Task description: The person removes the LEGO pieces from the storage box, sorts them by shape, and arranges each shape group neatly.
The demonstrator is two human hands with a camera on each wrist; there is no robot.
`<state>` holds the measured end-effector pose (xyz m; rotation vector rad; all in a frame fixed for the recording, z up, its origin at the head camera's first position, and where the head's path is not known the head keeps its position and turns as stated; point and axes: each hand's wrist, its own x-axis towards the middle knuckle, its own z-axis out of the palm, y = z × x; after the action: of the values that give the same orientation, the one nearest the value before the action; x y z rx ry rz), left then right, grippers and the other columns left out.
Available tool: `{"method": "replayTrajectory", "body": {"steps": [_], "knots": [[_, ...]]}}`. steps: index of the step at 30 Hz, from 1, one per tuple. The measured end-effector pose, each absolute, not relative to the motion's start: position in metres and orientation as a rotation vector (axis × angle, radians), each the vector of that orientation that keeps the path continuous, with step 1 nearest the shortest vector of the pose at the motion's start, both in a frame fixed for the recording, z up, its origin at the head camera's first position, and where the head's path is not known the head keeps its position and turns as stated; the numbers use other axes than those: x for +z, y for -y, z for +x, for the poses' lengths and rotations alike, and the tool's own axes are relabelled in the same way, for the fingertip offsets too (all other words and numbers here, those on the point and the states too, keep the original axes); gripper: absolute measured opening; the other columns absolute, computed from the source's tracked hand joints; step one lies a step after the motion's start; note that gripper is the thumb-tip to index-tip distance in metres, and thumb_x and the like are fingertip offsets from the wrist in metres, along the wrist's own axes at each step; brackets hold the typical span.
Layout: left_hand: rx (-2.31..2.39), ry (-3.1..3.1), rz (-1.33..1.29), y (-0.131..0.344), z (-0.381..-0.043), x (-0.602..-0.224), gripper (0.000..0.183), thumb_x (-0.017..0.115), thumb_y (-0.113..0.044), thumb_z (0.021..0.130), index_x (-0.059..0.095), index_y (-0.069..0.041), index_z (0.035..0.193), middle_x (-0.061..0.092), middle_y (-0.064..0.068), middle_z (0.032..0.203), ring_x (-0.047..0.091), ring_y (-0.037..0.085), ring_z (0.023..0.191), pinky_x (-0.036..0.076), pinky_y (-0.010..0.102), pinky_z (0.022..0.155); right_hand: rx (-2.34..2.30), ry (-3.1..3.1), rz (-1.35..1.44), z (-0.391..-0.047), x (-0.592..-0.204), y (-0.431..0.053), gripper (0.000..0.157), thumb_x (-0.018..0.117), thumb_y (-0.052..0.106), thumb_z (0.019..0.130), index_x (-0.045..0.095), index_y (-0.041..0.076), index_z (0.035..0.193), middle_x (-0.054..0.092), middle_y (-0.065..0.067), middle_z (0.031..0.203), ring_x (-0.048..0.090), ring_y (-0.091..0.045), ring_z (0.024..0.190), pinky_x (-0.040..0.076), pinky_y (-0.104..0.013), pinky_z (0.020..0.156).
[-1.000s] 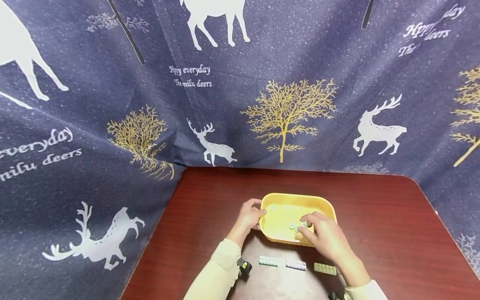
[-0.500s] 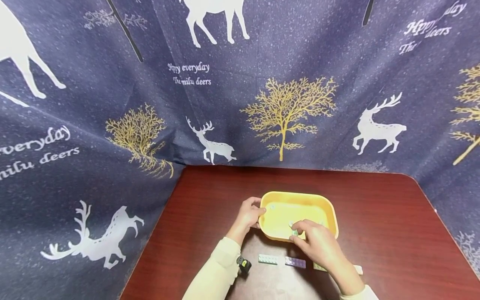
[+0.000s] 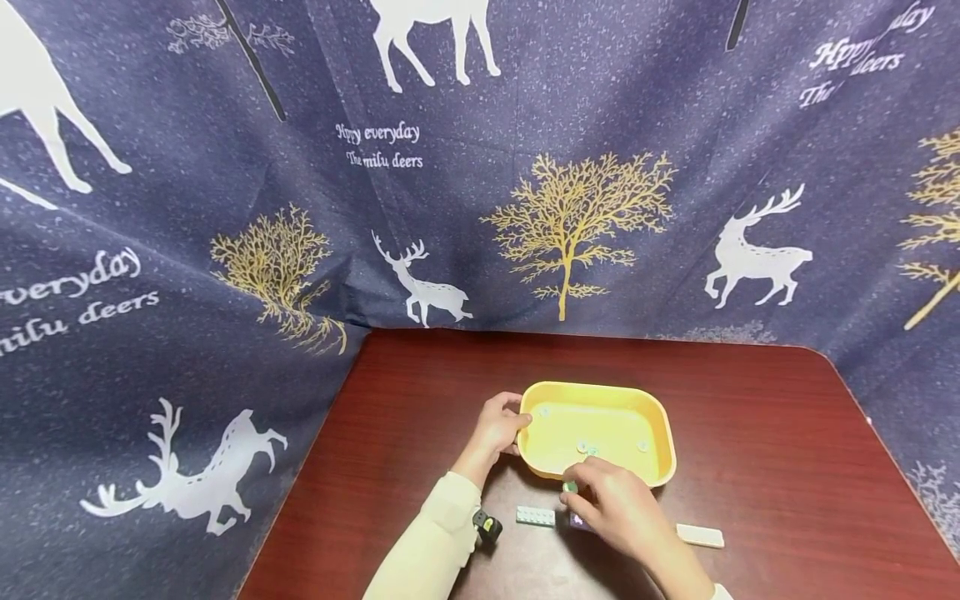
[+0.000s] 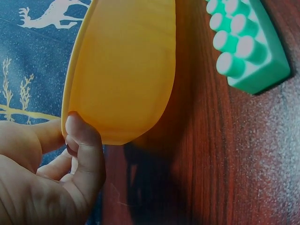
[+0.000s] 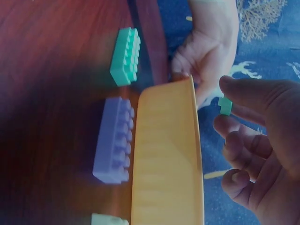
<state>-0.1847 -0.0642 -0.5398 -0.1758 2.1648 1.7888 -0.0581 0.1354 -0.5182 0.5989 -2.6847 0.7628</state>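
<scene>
My left hand (image 3: 495,427) grips the left end of a yellow plastic bin (image 3: 648,408), thumb over the rim and fingers outside. Between thumb and fingertips, my right hand (image 3: 618,510) pinches a small green toy brick (image 5: 225,106), held above the bin's near rim. A few small pale pieces (image 3: 642,447) lie on the bin's floor. In front of the bin stand a mint-green studded brick (image 3: 536,517) and a purple one (image 5: 112,140), the latter partly covered by my right hand in the head view. A pale yellow-green brick (image 5: 108,219) shows at the right wrist view's lower edge.
A long white brick (image 3: 700,535) lies to the right of my right forearm. The dark red table (image 3: 780,433) extends around the bin. A blue deer-print cloth (image 3: 450,208) hangs behind and to the left. A black wrist strap (image 3: 487,527) sits on my left sleeve.
My right hand has come up out of the bin with the green brick, moving left and toward me over the near rim. The left hand still holds the bin in place.
</scene>
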Motion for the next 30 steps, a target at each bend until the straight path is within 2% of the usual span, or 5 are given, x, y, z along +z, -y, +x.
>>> {"method": "replayTrajectory", "body": {"steps": [9,16,19,24,30], "knots": [[1.779,-2.185,-0.176,0.065,-0.185,-0.541,0.040,0.071,-0.005,0.093,0.061,-0.004,0.132,0.068,0.018,0.092,0.064,0.022,0.057,0.052,0.023,0.037,0.741,2.672,0.689,-0.047,-0.523,-0.120,0.021,0.087,0.027,0.078,0.073,0.025,0.093,0.062,0.017,0.084,0.059,-0.001,0.070,0.054,-0.024,0.062],[1.784,-2.181,-0.168,0.065,-0.185,-0.540,0.041,0.070,-0.006,0.093,0.061,-0.005,0.133,0.068,0.024,0.096,0.063,0.021,0.056,0.051,0.023,0.037,0.740,2.710,0.753,-0.042,-0.528,-0.110,0.021,0.087,0.028,0.078,0.074,0.023,0.094,0.060,0.016,0.086,0.052,0.004,0.070,0.050,-0.022,0.058],[1.789,-2.180,-0.172,0.064,-0.185,-0.542,0.040,0.070,-0.005,0.093,0.061,-0.005,0.132,0.068,0.022,0.094,0.061,0.020,0.055,0.051,0.022,0.037,0.740,2.736,0.777,-0.040,-0.532,-0.108,0.022,0.087,0.030,0.079,0.073,0.024,0.094,0.058,0.015,0.083,0.049,0.004,0.068,0.047,-0.021,0.056],[1.805,-2.164,-0.177,0.063,-0.185,-0.542,0.038,0.069,-0.004,0.094,0.061,-0.005,0.132,0.066,0.020,0.091,0.059,0.018,0.054,0.050,0.021,0.036,0.706,2.770,0.805,-0.037,-0.538,-0.105,0.023,0.087,0.033,0.079,0.071,0.024,0.093,0.056,0.015,0.083,0.050,0.002,0.068,0.050,-0.024,0.058],[1.817,-2.154,-0.178,0.063,-0.185,-0.541,0.039,0.069,-0.003,0.094,0.060,-0.004,0.132,0.067,0.026,0.095,0.059,0.018,0.054,0.049,0.021,0.036,0.671,2.795,0.885,-0.036,-0.544,-0.101,0.022,0.085,0.034,0.079,0.069,0.025,0.089,0.055,0.016,0.082,0.050,0.001,0.070,0.051,-0.024,0.060]]}}
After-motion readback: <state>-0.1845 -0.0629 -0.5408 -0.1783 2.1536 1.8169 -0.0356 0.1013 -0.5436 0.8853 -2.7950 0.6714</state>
